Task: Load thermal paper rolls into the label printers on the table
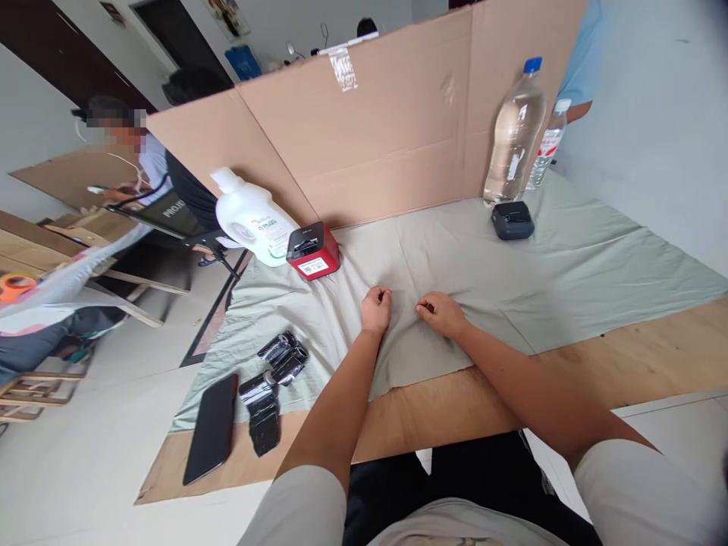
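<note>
My left hand (376, 308) and my right hand (440, 312) rest as loose fists on a pale green cloth (512, 265) that covers the far part of a wooden table (626, 356). The fists lie close together near the cloth's middle, fingers curled under; I cannot see anything held in them. A red and black label printer (312, 251) stands just beyond my left hand. A small dark printer (513, 220) sits farther off to the right.
A white jug (252, 217) stands by the red printer. Two clear water bottles (515, 133) stand at the back right. A black phone (211, 427) and black rolled packets (270, 388) lie at the near left. A cardboard wall (387, 121) closes the back. Another person sits at far left.
</note>
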`<control>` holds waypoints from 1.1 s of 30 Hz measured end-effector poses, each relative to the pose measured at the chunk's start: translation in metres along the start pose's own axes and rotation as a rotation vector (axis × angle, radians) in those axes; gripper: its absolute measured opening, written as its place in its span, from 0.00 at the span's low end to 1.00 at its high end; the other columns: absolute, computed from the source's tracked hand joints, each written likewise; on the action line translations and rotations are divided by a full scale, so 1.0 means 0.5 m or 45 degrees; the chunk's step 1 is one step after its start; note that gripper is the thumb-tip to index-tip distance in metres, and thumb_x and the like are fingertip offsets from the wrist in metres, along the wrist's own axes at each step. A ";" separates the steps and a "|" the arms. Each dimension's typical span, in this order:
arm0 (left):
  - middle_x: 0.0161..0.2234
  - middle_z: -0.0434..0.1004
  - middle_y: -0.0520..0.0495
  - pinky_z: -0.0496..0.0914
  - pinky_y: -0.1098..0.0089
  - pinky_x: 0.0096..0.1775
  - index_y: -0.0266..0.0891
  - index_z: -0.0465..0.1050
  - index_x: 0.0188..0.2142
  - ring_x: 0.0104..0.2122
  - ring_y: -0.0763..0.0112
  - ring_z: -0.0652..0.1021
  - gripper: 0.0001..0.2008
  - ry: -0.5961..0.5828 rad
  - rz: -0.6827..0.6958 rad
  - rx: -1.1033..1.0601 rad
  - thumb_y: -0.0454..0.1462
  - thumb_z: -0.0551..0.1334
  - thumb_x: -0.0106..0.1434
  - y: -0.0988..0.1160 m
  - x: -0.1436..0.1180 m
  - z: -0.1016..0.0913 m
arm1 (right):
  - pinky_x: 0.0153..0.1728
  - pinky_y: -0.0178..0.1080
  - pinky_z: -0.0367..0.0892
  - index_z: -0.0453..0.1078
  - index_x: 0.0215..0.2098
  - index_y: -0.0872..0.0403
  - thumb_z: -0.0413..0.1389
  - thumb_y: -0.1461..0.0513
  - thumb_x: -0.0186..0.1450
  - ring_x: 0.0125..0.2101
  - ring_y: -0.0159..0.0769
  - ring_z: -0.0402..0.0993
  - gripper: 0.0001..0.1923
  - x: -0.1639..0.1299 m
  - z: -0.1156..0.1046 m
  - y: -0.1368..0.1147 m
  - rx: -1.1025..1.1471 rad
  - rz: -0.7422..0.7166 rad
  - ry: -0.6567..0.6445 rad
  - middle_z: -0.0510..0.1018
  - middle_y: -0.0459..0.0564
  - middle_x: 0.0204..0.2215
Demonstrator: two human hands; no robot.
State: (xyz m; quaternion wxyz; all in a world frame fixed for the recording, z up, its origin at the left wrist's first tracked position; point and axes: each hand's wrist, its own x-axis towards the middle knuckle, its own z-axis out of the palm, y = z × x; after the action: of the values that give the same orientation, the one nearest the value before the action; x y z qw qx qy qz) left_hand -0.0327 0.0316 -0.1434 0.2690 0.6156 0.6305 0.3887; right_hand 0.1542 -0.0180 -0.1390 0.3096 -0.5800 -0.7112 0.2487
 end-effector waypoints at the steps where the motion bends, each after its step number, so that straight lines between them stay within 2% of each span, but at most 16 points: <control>1: 0.33 0.78 0.47 0.69 0.66 0.43 0.39 0.74 0.33 0.34 0.66 0.76 0.09 -0.004 0.001 0.000 0.39 0.56 0.63 -0.001 0.000 0.000 | 0.39 0.38 0.61 0.73 0.31 0.53 0.55 0.62 0.66 0.35 0.36 0.69 0.07 0.000 0.000 0.001 0.005 0.001 0.001 0.76 0.49 0.31; 8: 0.36 0.80 0.46 0.70 0.65 0.45 0.40 0.75 0.34 0.37 0.65 0.77 0.08 -0.068 0.045 0.016 0.38 0.57 0.62 -0.005 0.001 0.000 | 0.35 0.37 0.62 0.72 0.31 0.52 0.54 0.61 0.65 0.31 0.33 0.69 0.07 -0.029 -0.006 0.009 0.087 -0.018 -0.026 0.76 0.47 0.29; 17: 0.38 0.78 0.43 0.70 0.60 0.49 0.40 0.74 0.31 0.42 0.60 0.77 0.07 -0.104 0.145 0.064 0.34 0.57 0.59 0.011 -0.002 -0.001 | 0.35 0.37 0.66 0.71 0.29 0.53 0.53 0.59 0.66 0.31 0.33 0.70 0.09 -0.164 -0.039 -0.002 0.139 -0.101 -0.066 0.76 0.47 0.28; 20: 0.38 0.78 0.43 0.70 0.60 0.49 0.40 0.74 0.31 0.42 0.60 0.77 0.07 -0.108 0.175 0.077 0.34 0.57 0.59 0.014 -0.004 -0.002 | 0.34 0.37 0.67 0.73 0.30 0.52 0.54 0.58 0.65 0.30 0.33 0.72 0.09 -0.179 -0.057 0.001 0.121 -0.102 -0.136 0.78 0.47 0.29; 23: 0.37 0.77 0.43 0.71 0.60 0.49 0.40 0.74 0.31 0.42 0.60 0.77 0.07 -0.115 0.193 0.081 0.34 0.56 0.59 0.013 -0.006 -0.002 | 0.37 0.39 0.70 0.75 0.32 0.51 0.56 0.56 0.64 0.32 0.36 0.74 0.09 -0.129 -0.100 0.026 -0.005 -0.029 -0.134 0.79 0.48 0.30; 25: 0.36 0.77 0.43 0.71 0.60 0.48 0.41 0.73 0.31 0.41 0.60 0.77 0.07 -0.115 0.197 0.076 0.35 0.56 0.59 0.010 -0.005 -0.002 | 0.47 0.45 0.68 0.76 0.35 0.51 0.55 0.55 0.64 0.41 0.42 0.74 0.10 -0.059 -0.146 0.055 -0.105 0.032 -0.005 0.80 0.52 0.36; 27: 0.36 0.77 0.44 0.71 0.60 0.47 0.41 0.73 0.31 0.41 0.60 0.76 0.07 -0.116 0.206 0.072 0.36 0.56 0.59 0.006 -0.004 -0.001 | 0.58 0.54 0.60 0.75 0.40 0.53 0.55 0.54 0.63 0.54 0.51 0.67 0.14 0.027 -0.198 0.092 -0.211 0.106 0.165 0.76 0.59 0.47; 29: 0.35 0.77 0.44 0.72 0.60 0.47 0.41 0.74 0.31 0.40 0.61 0.76 0.07 -0.120 0.226 0.080 0.36 0.56 0.59 0.002 -0.003 -0.001 | 0.61 0.62 0.51 0.73 0.48 0.56 0.57 0.53 0.62 0.62 0.60 0.55 0.21 0.110 -0.249 0.133 -0.328 0.218 0.329 0.68 0.65 0.58; 30: 0.35 0.77 0.45 0.72 0.61 0.46 0.42 0.74 0.31 0.40 0.61 0.77 0.07 -0.122 0.236 0.088 0.36 0.56 0.60 0.001 -0.003 -0.002 | 0.61 0.63 0.50 0.71 0.52 0.54 0.58 0.51 0.61 0.64 0.62 0.52 0.24 0.146 -0.272 0.154 -0.465 0.327 0.432 0.64 0.64 0.62; 33: 0.35 0.77 0.45 0.71 0.61 0.46 0.41 0.74 0.32 0.40 0.61 0.77 0.08 -0.134 0.251 0.102 0.36 0.56 0.60 -0.002 -0.002 -0.003 | 0.62 0.66 0.45 0.62 0.63 0.51 0.60 0.46 0.59 0.68 0.68 0.40 0.38 0.219 -0.323 0.213 -0.698 0.620 0.530 0.47 0.62 0.70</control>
State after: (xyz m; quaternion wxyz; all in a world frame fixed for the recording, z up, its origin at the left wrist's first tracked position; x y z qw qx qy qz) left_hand -0.0344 0.0304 -0.1434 0.2375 0.7045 0.5669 0.3549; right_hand 0.3285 0.1099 -0.0878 0.2131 -0.8299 -0.5155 -0.0062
